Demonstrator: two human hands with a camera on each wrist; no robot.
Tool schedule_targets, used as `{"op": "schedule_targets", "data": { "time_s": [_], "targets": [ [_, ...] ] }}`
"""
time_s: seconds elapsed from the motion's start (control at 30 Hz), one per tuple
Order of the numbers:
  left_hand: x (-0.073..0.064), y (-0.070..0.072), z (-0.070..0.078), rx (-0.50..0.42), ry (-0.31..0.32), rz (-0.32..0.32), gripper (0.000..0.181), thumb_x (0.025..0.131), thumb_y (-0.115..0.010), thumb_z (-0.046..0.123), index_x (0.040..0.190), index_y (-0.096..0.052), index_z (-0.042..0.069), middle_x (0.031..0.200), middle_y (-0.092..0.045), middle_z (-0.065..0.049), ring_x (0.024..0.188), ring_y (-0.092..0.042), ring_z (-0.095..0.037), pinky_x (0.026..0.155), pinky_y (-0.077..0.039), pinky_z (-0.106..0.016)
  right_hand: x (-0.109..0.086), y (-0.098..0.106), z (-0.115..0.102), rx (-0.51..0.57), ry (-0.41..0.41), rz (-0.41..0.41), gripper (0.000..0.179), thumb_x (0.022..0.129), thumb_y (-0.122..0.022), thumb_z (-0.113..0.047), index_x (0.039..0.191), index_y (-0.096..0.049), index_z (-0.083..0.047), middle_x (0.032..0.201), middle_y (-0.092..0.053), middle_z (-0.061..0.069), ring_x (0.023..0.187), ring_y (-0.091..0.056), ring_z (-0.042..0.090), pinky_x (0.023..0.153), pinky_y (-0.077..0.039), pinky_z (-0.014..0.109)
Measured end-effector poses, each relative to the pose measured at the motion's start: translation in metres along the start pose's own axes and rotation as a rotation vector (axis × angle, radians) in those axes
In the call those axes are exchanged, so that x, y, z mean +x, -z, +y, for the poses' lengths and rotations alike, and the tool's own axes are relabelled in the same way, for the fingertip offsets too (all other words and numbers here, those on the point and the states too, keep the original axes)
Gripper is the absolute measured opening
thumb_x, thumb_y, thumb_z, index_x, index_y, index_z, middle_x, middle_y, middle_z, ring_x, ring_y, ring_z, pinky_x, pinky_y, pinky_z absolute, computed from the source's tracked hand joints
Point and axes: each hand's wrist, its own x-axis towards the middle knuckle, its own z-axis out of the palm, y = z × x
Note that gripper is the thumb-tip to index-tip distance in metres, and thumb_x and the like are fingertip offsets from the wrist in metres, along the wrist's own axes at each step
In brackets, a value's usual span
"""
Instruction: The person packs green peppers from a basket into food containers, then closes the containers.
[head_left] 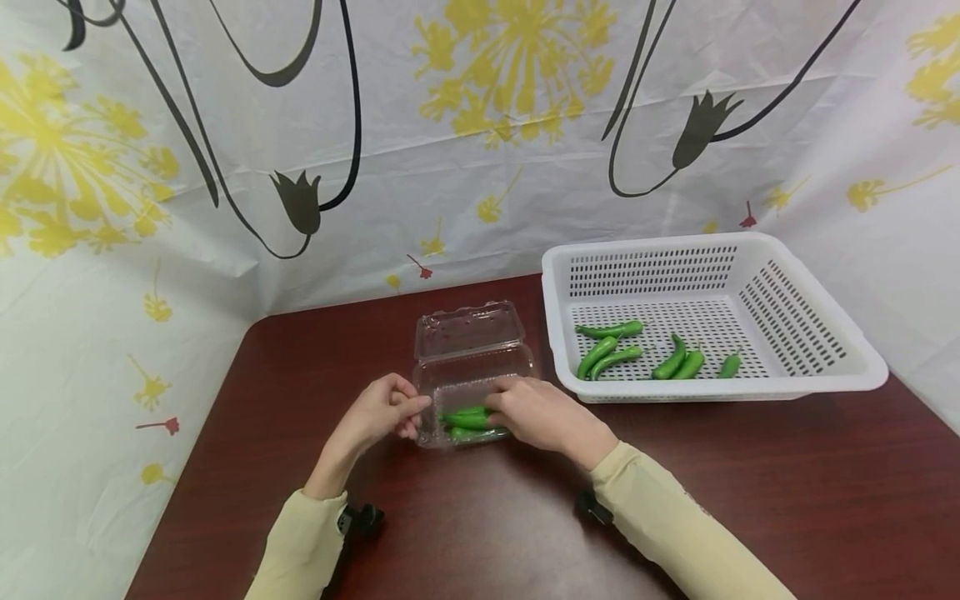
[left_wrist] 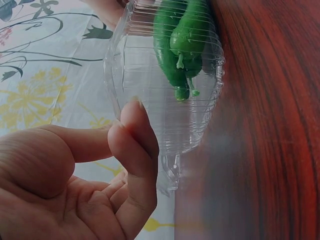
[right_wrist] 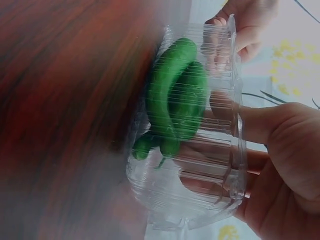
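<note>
On the table, a clear plastic clamshell container (head_left: 480, 375) stands with its lid raised toward the back. Several green chili peppers (head_left: 467, 419) lie in its front half; the left wrist view shows their stems through the ribbed wall. My left hand (head_left: 386, 410) pinches the container's left rim between thumb and forefinger. From the right side, my right hand (head_left: 543, 414) reaches in over the rim, its fingers curled at the right end of a pepper (right_wrist: 190, 100). Part of these fingers shows behind the peppers through the plastic in the right wrist view.
A white perforated basket (head_left: 832, 385) stands at the back right, close to the container, with several green peppers (head_left: 615, 358) on its floor. Behind the dark red wooden table (head_left: 480, 525) hangs a patterned white sheet (head_left: 420, 200).
</note>
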Motion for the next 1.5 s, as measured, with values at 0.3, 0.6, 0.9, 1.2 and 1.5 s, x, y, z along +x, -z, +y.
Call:
{"op": "schedule_targets", "data": {
  "time_s": [0.3, 0.6, 0.9, 1.2, 1.5],
  "targets": [
    [0.001, 0.0, 0.0, 0.005, -0.004, 0.008, 0.025, 0.1, -0.066, 0.011, 0.106, -0.049, -0.006, 0.07, -0.064, -0.01, 0.054, -0.06, -0.015, 0.057, -0.056, -0.034, -0.003, 0.018, 0.002, 0.021, 0.032, 0.081, 0.013, 0.094, -0.074, -0.022, 0.1, -0.073, -0.011, 0.09, -0.06, 0.003, 0.078, -0.062, 0.019, 0.073, -0.055, 0.036],
    [0.0, 0.001, 0.002, 0.0, 0.012, 0.004, 0.024, 0.1, -0.066, 0.011, 0.105, -0.049, -0.006, 0.07, -0.063, -0.01, 0.054, -0.06, -0.015, 0.057, -0.056, -0.034, -0.008, 0.034, 0.014, 0.04, 0.041, 0.193, 0.013, 0.092, -0.076, -0.014, 0.103, -0.074, -0.007, 0.094, -0.06, 0.005, 0.081, -0.062, 0.017, 0.074, -0.055, 0.032],
    [-0.001, 0.001, 0.001, 0.008, 0.002, 0.001, 0.025, 0.1, -0.066, 0.012, 0.106, -0.049, -0.006, 0.07, -0.064, -0.009, 0.054, -0.06, -0.016, 0.057, -0.056, -0.036, -0.013, 0.048, 0.023, 0.105, -0.045, 0.176, 0.013, 0.095, -0.072, -0.013, 0.108, -0.074, -0.008, 0.102, -0.062, 0.007, 0.089, -0.063, 0.018, 0.079, -0.056, 0.035],
    [0.0, 0.001, 0.001, 0.005, 0.004, 0.002, 0.024, 0.1, -0.065, 0.012, 0.106, -0.049, -0.006, 0.07, -0.064, -0.01, 0.055, -0.061, -0.015, 0.058, -0.056, -0.035, -0.017, 0.058, 0.032, 0.085, -0.04, 0.224, 0.013, 0.095, -0.071, -0.011, 0.107, -0.074, -0.005, 0.102, -0.06, 0.011, 0.087, -0.061, 0.02, 0.076, -0.055, 0.036],
    [0.0, 0.001, 0.001, 0.002, 0.007, -0.002, 0.024, 0.1, -0.065, 0.011, 0.106, -0.049, -0.006, 0.07, -0.063, -0.01, 0.055, -0.061, -0.015, 0.058, -0.056, -0.035, -0.023, 0.067, 0.041, 0.091, -0.075, 0.241, 0.014, 0.093, -0.074, -0.007, 0.106, -0.073, -0.003, 0.104, -0.062, 0.013, 0.09, -0.061, 0.024, 0.077, -0.055, 0.038]
  ]
}}
